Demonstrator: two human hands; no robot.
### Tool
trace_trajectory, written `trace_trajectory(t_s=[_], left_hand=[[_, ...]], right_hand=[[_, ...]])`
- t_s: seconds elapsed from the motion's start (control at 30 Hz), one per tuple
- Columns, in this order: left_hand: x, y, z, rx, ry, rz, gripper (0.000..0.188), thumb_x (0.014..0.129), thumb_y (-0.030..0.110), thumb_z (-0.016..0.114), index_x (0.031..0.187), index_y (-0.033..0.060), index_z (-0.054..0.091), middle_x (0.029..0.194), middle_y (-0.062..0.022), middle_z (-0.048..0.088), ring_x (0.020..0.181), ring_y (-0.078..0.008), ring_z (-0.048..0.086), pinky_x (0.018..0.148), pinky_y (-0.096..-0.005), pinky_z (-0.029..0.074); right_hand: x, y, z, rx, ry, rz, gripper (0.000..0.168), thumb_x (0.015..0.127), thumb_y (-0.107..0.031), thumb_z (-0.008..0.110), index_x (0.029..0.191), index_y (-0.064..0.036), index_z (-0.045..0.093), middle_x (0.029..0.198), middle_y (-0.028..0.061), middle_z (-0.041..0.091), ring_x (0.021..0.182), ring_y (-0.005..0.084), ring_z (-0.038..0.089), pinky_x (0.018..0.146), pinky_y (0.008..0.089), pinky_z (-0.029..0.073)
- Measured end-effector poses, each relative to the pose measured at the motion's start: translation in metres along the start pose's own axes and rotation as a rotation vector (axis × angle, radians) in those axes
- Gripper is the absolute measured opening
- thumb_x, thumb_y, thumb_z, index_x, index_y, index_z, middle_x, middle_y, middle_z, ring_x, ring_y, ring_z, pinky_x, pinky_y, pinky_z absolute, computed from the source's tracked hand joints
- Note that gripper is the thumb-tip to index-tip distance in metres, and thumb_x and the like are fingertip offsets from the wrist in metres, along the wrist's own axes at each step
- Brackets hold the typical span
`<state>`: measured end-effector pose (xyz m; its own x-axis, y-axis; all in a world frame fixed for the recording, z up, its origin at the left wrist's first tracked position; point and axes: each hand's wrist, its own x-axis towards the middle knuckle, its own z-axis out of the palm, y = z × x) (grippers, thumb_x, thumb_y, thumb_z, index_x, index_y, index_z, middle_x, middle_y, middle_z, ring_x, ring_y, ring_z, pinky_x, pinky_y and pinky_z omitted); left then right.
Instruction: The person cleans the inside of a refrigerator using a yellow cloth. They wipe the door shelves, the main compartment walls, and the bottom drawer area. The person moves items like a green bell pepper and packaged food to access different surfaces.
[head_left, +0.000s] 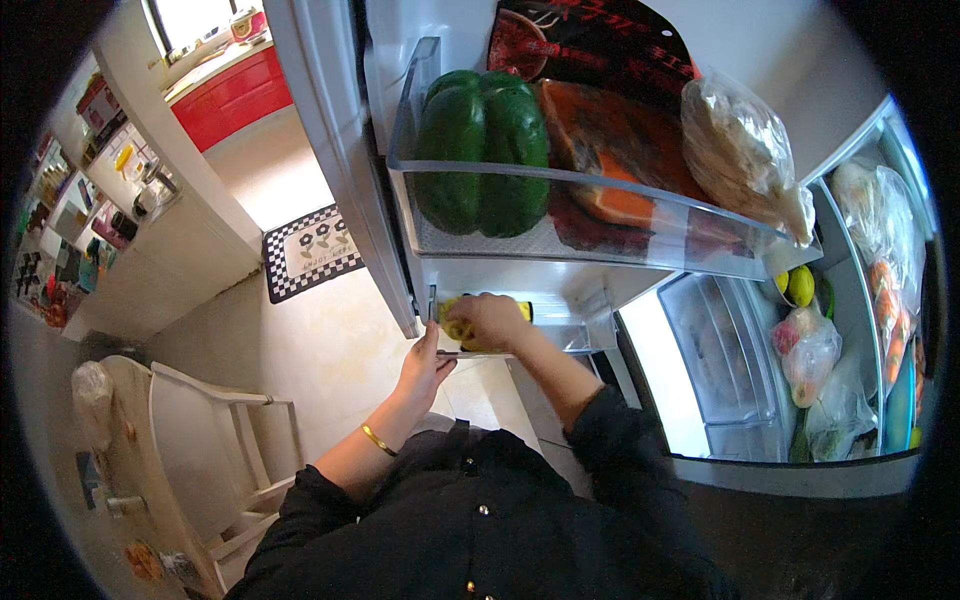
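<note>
A yellow cloth (459, 331) lies bunched under my right hand (491, 322), which presses it into the lower door bin (574, 337) of an open refrigerator. My left hand (429, 367) grips the front left corner of that same clear bin, thumb up along its edge. The cloth is partly hidden by my right fingers, and a dark edge shows beside it. Just above, the upper clear door bin (600, 187) holds a green bell pepper (481, 150), a dark and orange package (622, 150) and a clear plastic bag (739, 150) with pale contents.
Refrigerator shelves with bagged produce (806, 360) and a clear drawer (716, 352) stand at the right. On the left are a white chair (202, 435), a table (124, 420) and a shelf of small items (82, 202). A checkered mat (311, 251) lies on the floor.
</note>
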<state>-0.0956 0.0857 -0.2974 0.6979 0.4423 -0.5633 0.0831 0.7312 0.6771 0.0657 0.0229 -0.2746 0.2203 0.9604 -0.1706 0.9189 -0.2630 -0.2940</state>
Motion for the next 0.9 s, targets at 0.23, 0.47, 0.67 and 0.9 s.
trace_trajectory(t_s=[0.23,0.47,0.67,0.9], left_hand=[[-0.006,-0.007,-0.002,-0.027,-0.001,0.029,0.082,0.082,0.059,0.042,0.128,-0.0059,0.022,0.12,-0.0194,0.035,0.112,-0.0328,0.042,0.097,-0.0395,0.039],[-0.001,-0.01,-0.002,-0.041,0.008,0.075,0.084,0.082,0.061,0.036,0.127,-0.0082,0.019,0.108,-0.0211,0.035,0.11,-0.0346,0.042,0.098,-0.0406,0.038],[0.003,-0.012,-0.008,-0.019,0.052,0.022,0.085,0.081,0.063,0.034,0.126,-0.0083,0.021,0.106,-0.0192,0.037,0.107,-0.0343,0.044,0.098,-0.0404,0.039],[0.003,-0.002,-0.009,0.047,-0.085,0.054,0.08,0.083,0.059,0.038,0.119,-0.0116,0.028,0.109,-0.0224,0.044,0.109,-0.0327,0.046,0.095,-0.0396,0.041]], right_hand=[[-0.011,0.031,-0.036,0.363,-0.001,0.118,0.043,0.066,-0.001,0.055,0.105,-0.017,0.063,0.1,0.0098,0.063,0.09,0.0259,0.06,0.079,0.0334,0.047],[-0.005,0.009,-0.009,0.449,-0.024,-0.025,0.048,0.063,0.0,0.058,0.109,-0.014,0.06,0.099,0.0132,0.063,0.091,0.0281,0.059,0.081,0.031,0.045],[-0.004,0.03,-0.032,0.446,-0.012,-0.09,0.041,0.066,0.001,0.055,0.1,-0.019,0.065,0.099,0.0072,0.064,0.088,0.0259,0.06,0.076,0.0314,0.047],[0.002,-0.018,-0.014,0.21,-0.166,-0.064,0.025,0.072,-0.01,0.057,0.092,-0.021,0.066,0.096,0.0094,0.063,0.087,0.0268,0.06,0.074,0.0382,0.046]])
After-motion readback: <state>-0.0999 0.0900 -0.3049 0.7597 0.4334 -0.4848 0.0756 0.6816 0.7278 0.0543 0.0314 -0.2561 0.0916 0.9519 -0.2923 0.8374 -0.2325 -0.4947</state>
